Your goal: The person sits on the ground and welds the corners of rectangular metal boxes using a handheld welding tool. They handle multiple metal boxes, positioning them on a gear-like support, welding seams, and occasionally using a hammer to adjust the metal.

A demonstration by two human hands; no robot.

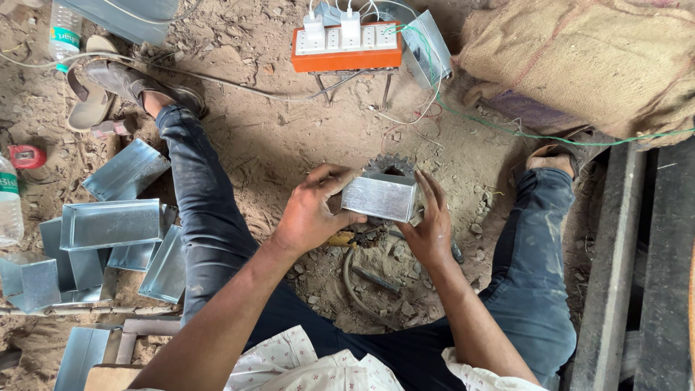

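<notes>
I sit on a dirt floor with my legs spread. Both hands hold a small folded sheet-metal box (381, 197) above the ground between my knees. My left hand (313, 210) grips its left end with thumb and fingers wrapped around it. My right hand (431, 221) presses flat against its right end. Just behind the box, a dark toothed gear wheel (392, 164) rests on the ground, partly hidden by the box.
A pile of folded sheet-metal trays (110, 224) lies at my left. An orange-and-white power strip (346, 45) with plugs stands ahead. A burlap sack (579, 54) is at the upper right, dark steel bars (615, 268) at the right, plastic bottles (64, 29) at the far left.
</notes>
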